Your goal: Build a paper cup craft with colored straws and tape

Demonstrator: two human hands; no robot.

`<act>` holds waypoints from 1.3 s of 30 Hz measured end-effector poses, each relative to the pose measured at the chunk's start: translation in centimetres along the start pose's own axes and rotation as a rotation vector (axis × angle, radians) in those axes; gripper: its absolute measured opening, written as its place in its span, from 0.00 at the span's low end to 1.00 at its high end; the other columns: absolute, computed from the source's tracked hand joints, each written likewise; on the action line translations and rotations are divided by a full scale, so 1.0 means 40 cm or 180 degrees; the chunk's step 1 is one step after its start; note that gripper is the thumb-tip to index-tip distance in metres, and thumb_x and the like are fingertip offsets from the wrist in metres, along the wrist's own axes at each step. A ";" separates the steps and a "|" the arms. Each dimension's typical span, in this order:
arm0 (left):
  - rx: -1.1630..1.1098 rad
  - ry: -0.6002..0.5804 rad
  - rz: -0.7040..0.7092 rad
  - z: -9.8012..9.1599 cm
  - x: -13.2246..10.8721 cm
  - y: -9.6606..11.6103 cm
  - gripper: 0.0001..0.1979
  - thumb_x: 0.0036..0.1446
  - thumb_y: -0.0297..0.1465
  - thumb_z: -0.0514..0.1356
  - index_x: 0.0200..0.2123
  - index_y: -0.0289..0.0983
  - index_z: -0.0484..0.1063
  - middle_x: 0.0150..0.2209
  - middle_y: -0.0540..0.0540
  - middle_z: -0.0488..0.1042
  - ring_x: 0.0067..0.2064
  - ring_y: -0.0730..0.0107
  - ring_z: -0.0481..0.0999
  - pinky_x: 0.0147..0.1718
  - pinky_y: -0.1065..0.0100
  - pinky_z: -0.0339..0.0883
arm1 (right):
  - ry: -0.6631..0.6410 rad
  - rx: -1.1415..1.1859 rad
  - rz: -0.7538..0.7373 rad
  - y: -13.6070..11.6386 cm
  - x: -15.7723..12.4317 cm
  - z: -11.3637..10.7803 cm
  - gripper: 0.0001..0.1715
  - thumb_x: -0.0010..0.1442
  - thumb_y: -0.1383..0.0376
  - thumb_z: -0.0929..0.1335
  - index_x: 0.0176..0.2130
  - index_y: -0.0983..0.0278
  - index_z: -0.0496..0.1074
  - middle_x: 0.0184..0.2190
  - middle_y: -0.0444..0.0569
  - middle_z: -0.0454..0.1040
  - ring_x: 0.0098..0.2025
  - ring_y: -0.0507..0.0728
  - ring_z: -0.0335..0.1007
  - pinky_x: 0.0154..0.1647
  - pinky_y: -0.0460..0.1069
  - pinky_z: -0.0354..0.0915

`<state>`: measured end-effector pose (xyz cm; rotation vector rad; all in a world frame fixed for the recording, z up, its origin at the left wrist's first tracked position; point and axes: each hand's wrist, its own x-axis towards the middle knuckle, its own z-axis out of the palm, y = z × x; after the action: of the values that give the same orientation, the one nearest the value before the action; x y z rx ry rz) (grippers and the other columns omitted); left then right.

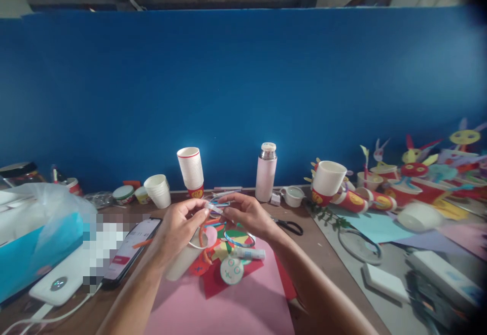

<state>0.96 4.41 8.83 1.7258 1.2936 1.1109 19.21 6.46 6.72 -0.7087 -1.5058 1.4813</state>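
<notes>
My left hand (182,227) is closed, thumb and fingers pinching a small white piece (210,206) that looks like a strip or band; its exact kind is unclear. On the other side my right hand (249,216) is also closed, its fingertips at the same piece. Thin blue and white lines show just behind the fingertips. Below the hands lie a round paper face (232,270), a clear glue tube (249,254), a blue-and-white ring (239,238) and a red paper cutout (200,264). They rest on red and pink paper (228,314).
A stack of paper cups (190,170), a pink flask (266,175) and black-handled scissors (291,226) stand or lie beyond the hands. To the left are a phone (131,251) and a power bank (64,279). Several cup crafts (413,173) crowd the right, near a white cup (330,178).
</notes>
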 end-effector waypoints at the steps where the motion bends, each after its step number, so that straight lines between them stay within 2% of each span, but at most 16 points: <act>1: 0.0008 -0.0007 0.0001 0.000 0.001 -0.001 0.13 0.53 0.35 0.57 0.41 0.37 0.73 0.28 0.50 0.77 0.31 0.67 0.75 0.30 0.72 0.66 | 0.0029 -0.0085 -0.0021 0.002 0.000 0.002 0.14 0.53 0.62 0.68 0.40 0.64 0.68 0.22 0.43 0.72 0.22 0.49 0.67 0.23 0.45 0.64; 7: 0.0081 0.0014 0.0046 0.002 0.004 -0.006 0.13 0.52 0.34 0.57 0.41 0.37 0.74 0.29 0.49 0.78 0.32 0.65 0.76 0.30 0.71 0.67 | 0.0267 -0.0468 -0.0250 0.009 0.000 0.009 0.05 0.53 0.65 0.66 0.32 0.65 0.69 0.23 0.43 0.72 0.22 0.48 0.66 0.24 0.43 0.64; 10: 0.0170 0.0088 0.0078 0.006 0.001 -0.001 0.13 0.52 0.34 0.57 0.40 0.37 0.74 0.28 0.49 0.78 0.31 0.65 0.76 0.28 0.72 0.67 | 0.0305 -0.0585 -0.0340 0.006 -0.002 0.009 0.04 0.54 0.66 0.65 0.32 0.65 0.68 0.24 0.43 0.71 0.23 0.48 0.65 0.24 0.43 0.63; 15: 0.0453 0.0264 0.0096 0.017 -0.007 0.005 0.13 0.52 0.36 0.56 0.39 0.37 0.73 0.24 0.50 0.77 0.19 0.68 0.74 0.18 0.73 0.64 | 0.0279 -0.0718 -0.0515 -0.011 -0.010 0.016 0.03 0.56 0.67 0.64 0.32 0.65 0.66 0.22 0.40 0.67 0.24 0.47 0.64 0.25 0.43 0.61; 17: 0.0600 0.0311 0.0088 0.023 -0.009 0.006 0.13 0.53 0.36 0.56 0.39 0.38 0.73 0.24 0.50 0.77 0.17 0.69 0.73 0.17 0.72 0.63 | 0.0275 -0.0846 -0.0516 -0.019 -0.015 0.022 0.04 0.56 0.66 0.63 0.32 0.65 0.67 0.22 0.41 0.67 0.25 0.48 0.65 0.25 0.43 0.61; 19: 0.0761 0.0394 0.0175 0.031 -0.010 0.007 0.11 0.52 0.36 0.56 0.37 0.40 0.74 0.26 0.49 0.78 0.19 0.68 0.74 0.18 0.72 0.63 | 0.0261 -0.0932 -0.0491 -0.025 -0.020 0.028 0.04 0.57 0.66 0.63 0.32 0.64 0.67 0.23 0.41 0.67 0.26 0.49 0.66 0.26 0.43 0.61; 24: 0.1674 0.0543 0.0630 0.053 -0.008 0.007 0.09 0.55 0.33 0.54 0.33 0.39 0.73 0.33 0.45 0.78 0.34 0.62 0.77 0.31 0.70 0.65 | 0.0188 -0.0953 -0.0468 -0.024 -0.021 0.031 0.04 0.57 0.66 0.63 0.33 0.64 0.66 0.25 0.42 0.67 0.28 0.50 0.68 0.27 0.44 0.63; 28: 0.2063 0.0488 0.0793 0.066 -0.011 0.008 0.10 0.56 0.30 0.52 0.35 0.39 0.73 0.35 0.45 0.77 0.38 0.62 0.75 0.36 0.68 0.64 | 0.0214 -0.1068 -0.0524 -0.016 -0.017 0.023 0.04 0.57 0.66 0.62 0.32 0.64 0.66 0.26 0.42 0.68 0.29 0.50 0.68 0.29 0.44 0.63; 35: 0.2135 0.0423 0.0984 0.080 -0.018 0.001 0.12 0.58 0.27 0.50 0.38 0.40 0.73 0.37 0.44 0.76 0.41 0.62 0.74 0.40 0.67 0.63 | 0.0361 -0.1285 -0.0561 -0.006 -0.015 0.019 0.04 0.57 0.67 0.62 0.32 0.64 0.66 0.25 0.42 0.68 0.28 0.50 0.66 0.29 0.45 0.61; 39: 0.1819 0.0352 0.0870 0.086 -0.016 -0.007 0.16 0.58 0.26 0.47 0.44 0.39 0.71 0.43 0.43 0.75 0.45 0.61 0.73 0.42 0.66 0.64 | 0.0520 -0.1381 -0.0557 0.006 -0.010 0.015 0.05 0.56 0.66 0.62 0.32 0.64 0.66 0.25 0.43 0.69 0.28 0.51 0.65 0.30 0.45 0.60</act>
<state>3.95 3.73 7.13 2.3433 1.5853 1.0590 18.85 5.86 6.48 -0.9008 -1.7303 0.9495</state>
